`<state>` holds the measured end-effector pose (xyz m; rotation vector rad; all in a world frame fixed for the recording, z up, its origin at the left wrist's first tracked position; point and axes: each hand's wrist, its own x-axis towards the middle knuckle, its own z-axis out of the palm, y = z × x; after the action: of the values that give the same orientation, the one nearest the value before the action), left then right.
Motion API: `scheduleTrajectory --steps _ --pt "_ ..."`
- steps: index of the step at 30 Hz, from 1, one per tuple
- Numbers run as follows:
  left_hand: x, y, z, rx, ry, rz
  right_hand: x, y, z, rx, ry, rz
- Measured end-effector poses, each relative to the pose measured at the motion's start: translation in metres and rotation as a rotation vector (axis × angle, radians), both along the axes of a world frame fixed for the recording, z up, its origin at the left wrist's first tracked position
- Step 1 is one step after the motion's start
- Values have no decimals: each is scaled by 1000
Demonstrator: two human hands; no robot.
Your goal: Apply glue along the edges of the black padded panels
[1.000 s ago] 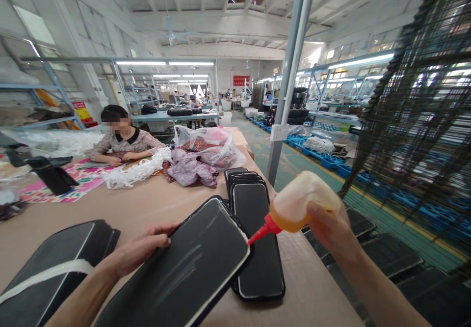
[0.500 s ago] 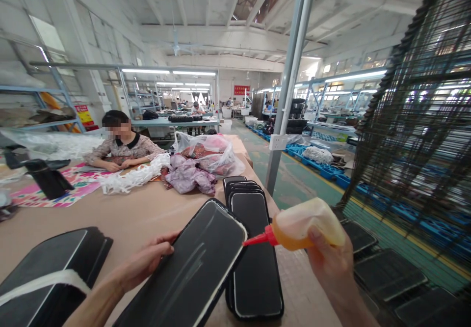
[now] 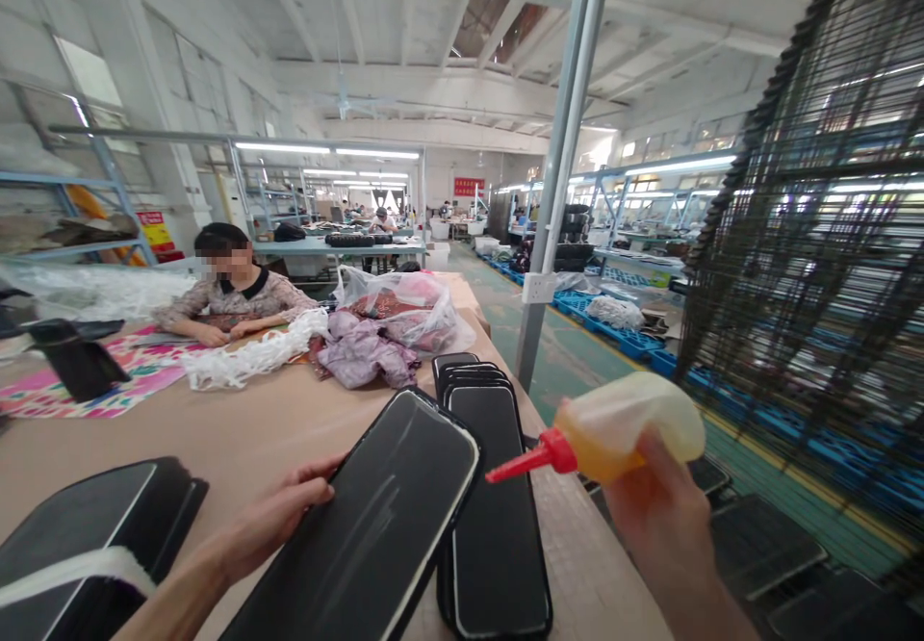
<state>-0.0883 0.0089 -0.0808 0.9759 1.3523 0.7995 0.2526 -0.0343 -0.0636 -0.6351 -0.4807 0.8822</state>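
Observation:
My left hand (image 3: pixel 278 516) grips the left edge of a black rectangular panel (image 3: pixel 375 506) with rounded corners, tilted above the table. A pale line of glue runs along the panel's rim, and faint whitish streaks mark its middle. My right hand (image 3: pixel 660 506) is wrapped round a squeezable glue bottle (image 3: pixel 628 424) with amber liquid and a red pointed nozzle. The nozzle tip points left, a little apart from the panel's right edge. Below lies a stack of similar black panels (image 3: pixel 498 516), partly covered by the held one.
More black panels tied with a white strip (image 3: pixel 87 564) lie at left on the brown-covered table (image 3: pixel 274 429). A co-worker (image 3: pixel 231 285) sits across it, near white strips and bagged fabric (image 3: pixel 404 309). A metal post (image 3: pixel 552 189) and a dark wire rack (image 3: pixel 815 198) stand at right.
My right hand has moved the glue bottle to the right, so its nozzle has come away from the panel's edge. My left hand still holds the panel at much the same tilt.

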Motion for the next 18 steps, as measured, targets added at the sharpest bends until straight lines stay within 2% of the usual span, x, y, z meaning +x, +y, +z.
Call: scheduleTrajectory --steps 2,5,11,18 --pt "-6 0 -1 -13 -22 -19 11 7 12 73 -99 -36" --pt "-11 0 -3 -18 -50 -38 17 13 18 123 -203 -17" --pt "-9 -2 -3 -30 -62 -80 16 14 15 140 -308 27" --pt "-7 -5 -1 -19 -70 -66 21 14 7 140 -312 -2"
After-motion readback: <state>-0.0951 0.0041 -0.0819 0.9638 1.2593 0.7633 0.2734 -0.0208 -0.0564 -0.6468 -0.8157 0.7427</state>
